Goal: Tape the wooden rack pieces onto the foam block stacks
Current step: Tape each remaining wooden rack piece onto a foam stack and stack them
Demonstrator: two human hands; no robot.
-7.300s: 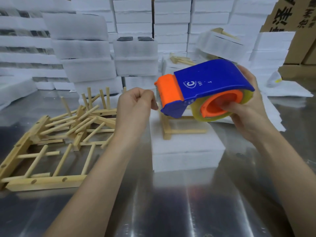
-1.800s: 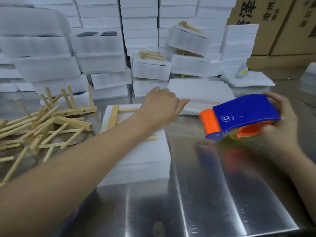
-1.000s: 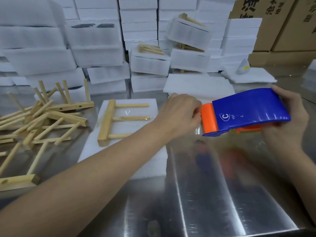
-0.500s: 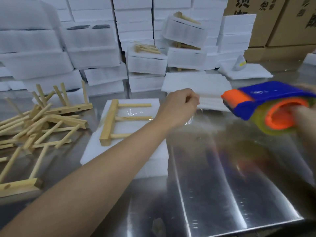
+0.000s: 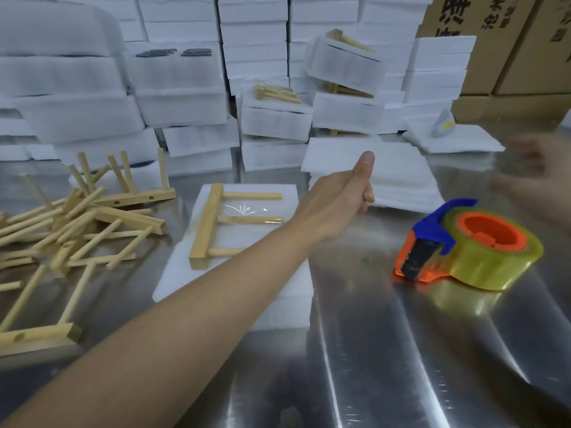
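Wood is heaped on the left, where loose rack pieces (image 5: 80, 220) lie in a messy pile on the shiny counter (image 5: 401, 350). Next to the pile sits a white foam block stack (image 5: 247, 288) with one wooden rack piece (image 5: 207, 227) lying flat on top. A strip of clear tape (image 5: 247, 211) runs over its middle peg. The left hand (image 5: 336, 199) reaches over the far right corner of the foam. Its thumb sticks out straight and its fingers (image 5: 366, 197) are curled under; I cannot tell if they hold anything. Further right, the tape dispenser (image 5: 463, 251) lies on its side on the counter, apart from both hands. Just past it is the right hand (image 5: 543, 186), blurry, its fingers spread wide and holding nothing. More foam blocks (image 5: 185, 103) are piled up behind.
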